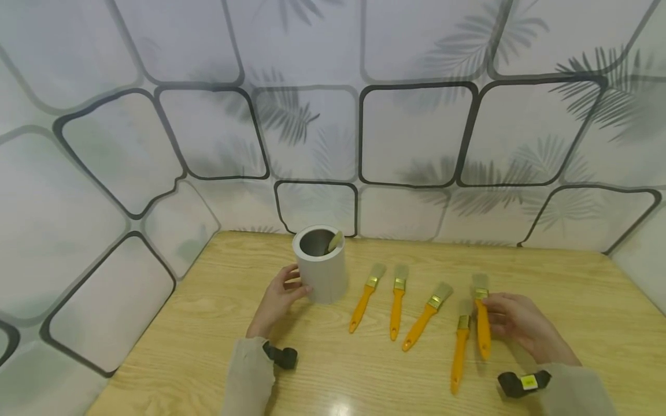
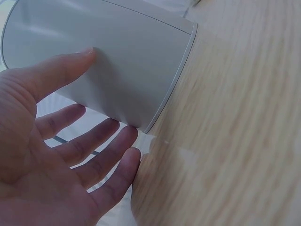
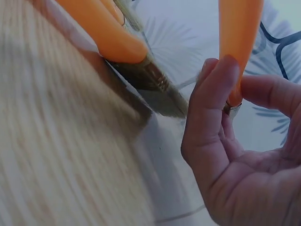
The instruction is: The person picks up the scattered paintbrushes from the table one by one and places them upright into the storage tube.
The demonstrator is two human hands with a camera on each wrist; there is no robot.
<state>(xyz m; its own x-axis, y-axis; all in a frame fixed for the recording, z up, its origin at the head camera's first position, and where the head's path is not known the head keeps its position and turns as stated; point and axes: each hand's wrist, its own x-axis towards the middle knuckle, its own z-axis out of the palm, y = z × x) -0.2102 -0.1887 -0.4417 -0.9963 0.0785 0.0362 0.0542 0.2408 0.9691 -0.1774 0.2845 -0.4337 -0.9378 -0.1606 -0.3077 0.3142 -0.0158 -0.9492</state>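
Sleeves, two, pale [image 1: 248, 375], lowest and nearest the camera, one behind each hand. Wall covering [image 1: 411, 136], printed with dark-outlined rounded panels and grey leaves, beyond both hands. Tabletop [image 1: 333, 370], light wood grain, beneath both hands. Canister [image 1: 324, 280], grey-white cylinder, upright, dark inside, at the left hand's fingertips and well to the left of the right hand's grip. Left hand [image 1: 278, 303]: thumb resting against the canister's side, fingers spread and loosely bent, tips at the wall's edge near the base. Right hand [image 1: 520, 323]: thumb and fingers pinching one brush. Held brush [image 1: 483, 332], orange handle, pale bristles pointing away from the person, gripped beside its metal ferrule; in the right wrist view its handle stands clear of the wood. Four loose brushes, same pattern, handles toward the person, all left of that pinch: first brush [image 1: 459, 355], just beside the held one; second brush [image 1: 425, 319], slanted; third brush [image 1: 397, 306], nearly straight; fourth brush [image 1: 365, 300], farthest from the pinch, nearest the canister. Wrist devices, two, black [image 1: 283, 357], one at each cuff, the right bearing a yellow label [image 1: 529, 382]. Beige tip [image 1: 335, 241], showing at the canister's rim, remainder hidden.
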